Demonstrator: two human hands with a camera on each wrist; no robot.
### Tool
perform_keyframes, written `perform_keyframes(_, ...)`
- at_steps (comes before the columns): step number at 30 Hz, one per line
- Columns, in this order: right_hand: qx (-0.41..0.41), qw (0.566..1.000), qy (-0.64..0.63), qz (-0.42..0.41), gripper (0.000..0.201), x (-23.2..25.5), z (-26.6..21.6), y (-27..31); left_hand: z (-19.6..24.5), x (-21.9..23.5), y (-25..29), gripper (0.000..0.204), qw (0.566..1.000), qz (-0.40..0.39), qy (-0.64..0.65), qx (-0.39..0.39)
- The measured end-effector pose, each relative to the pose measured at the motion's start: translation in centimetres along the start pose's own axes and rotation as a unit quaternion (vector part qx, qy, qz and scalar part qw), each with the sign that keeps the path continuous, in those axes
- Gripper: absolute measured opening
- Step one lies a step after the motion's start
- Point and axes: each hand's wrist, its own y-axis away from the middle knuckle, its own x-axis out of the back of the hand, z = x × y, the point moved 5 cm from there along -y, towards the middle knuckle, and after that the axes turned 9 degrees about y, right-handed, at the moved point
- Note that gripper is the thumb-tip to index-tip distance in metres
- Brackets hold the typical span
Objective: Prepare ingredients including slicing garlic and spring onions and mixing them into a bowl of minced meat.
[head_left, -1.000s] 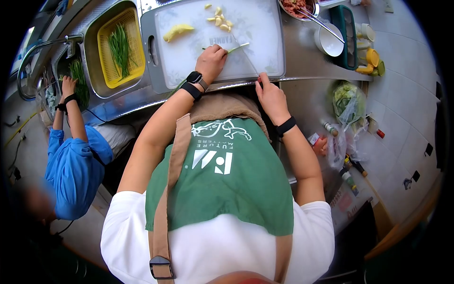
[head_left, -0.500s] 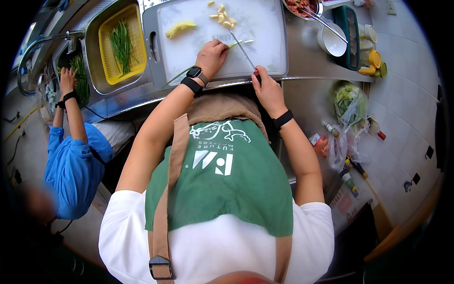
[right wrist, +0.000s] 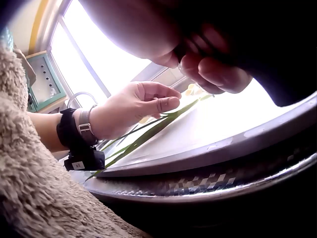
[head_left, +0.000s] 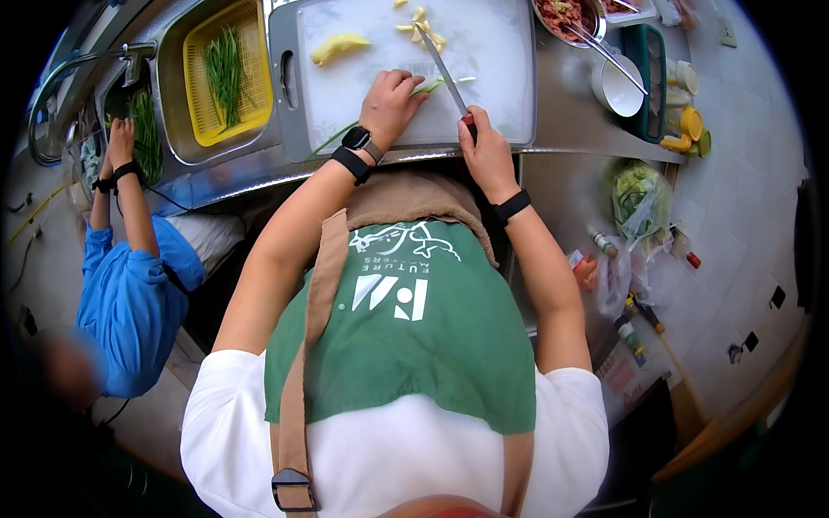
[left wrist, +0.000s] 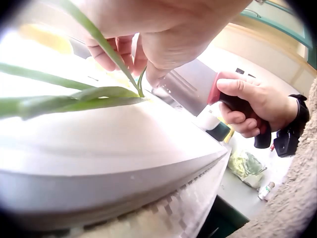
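Observation:
On the white cutting board (head_left: 389, 112) my left hand (head_left: 393, 108) bends its fingers over a long scallion (left wrist: 59, 101). Its green leaves trail out under the wrist toward the board's near edge. My right hand (head_left: 488, 160) grips the dark and red handle of a kitchen knife (head_left: 442, 71). The blade slants away from me, its tip overlapping the peeled garlic cloves (head_left: 433, 38) in the head view. A pale scallion end (head_left: 466, 79) lies just right of the blade. Farther left on the board rests a piece of ginger (head_left: 338, 48).
At left, a yellow basket (head_left: 194, 95) of scallions sits in the sink. Another person in blue (head_left: 129, 289) works beside it. On the right stand a bowl of minced meat (head_left: 561, 17), a white bowl (head_left: 615, 91) and a green rack (head_left: 643, 43). Bagged cabbage (head_left: 639, 203) lies below.
The knife has swung away from the scallion, its tip moving up the board toward the garlic and its blade turning broader to view. My left hand stays over the scallion.

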Motion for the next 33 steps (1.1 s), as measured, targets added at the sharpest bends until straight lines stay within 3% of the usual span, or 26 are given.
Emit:
perform_keyframes(1, -0.004, 1.0, -0.01, -0.009, 0.025, 0.5, -0.2, 0.3, 0.6, 0.8, 0.3, 0.018, 1.0, 0.027, -0.007, -0.01)
perform_keyframes(5, 0.012, 0.999, -0.001, -0.041, 0.024, -0.1, -0.6, 1.3, 0.0, 1.6, 2.3, 0.018, 1.0, -0.007, -0.013, 0.005)
perform_keyframes(13, 0.002, 0.996, 0.033, -0.085, 0.024, -2.1, -1.8, 0.0, -1.0, 0.5, 2.7, 0.014, 1.0, 0.007, -0.001, -0.005)
perform_keyframes(18, -0.018, 0.998, -0.014, -0.05, 0.023, -3.0, -2.1, -2.3, -1.2, 0.2, 2.2, 0.011, 1.0, 0.014, -0.011, -0.017)
perform_keyframes(22, -0.039, 0.998, -0.051, -0.015, 0.024, -0.4, -1.9, -0.4, -0.5, -0.2, 0.3, 0.013, 0.999, 0.03, -0.022, -0.035)
perform_keyframes(27, -0.037, 0.998, -0.032, -0.049, 0.024, -0.6, -2.2, 0.8, 0.4, 1.7, 1.0, 0.017, 0.998, 0.042, -0.027, -0.025)
perform_keyframes(33, -0.025, 0.997, 0.01, -0.066, 0.023, -2.2, -2.2, 1.5, -1.4, 0.6, 1.5, 0.017, 1.0, 0.014, -0.003, -0.009)
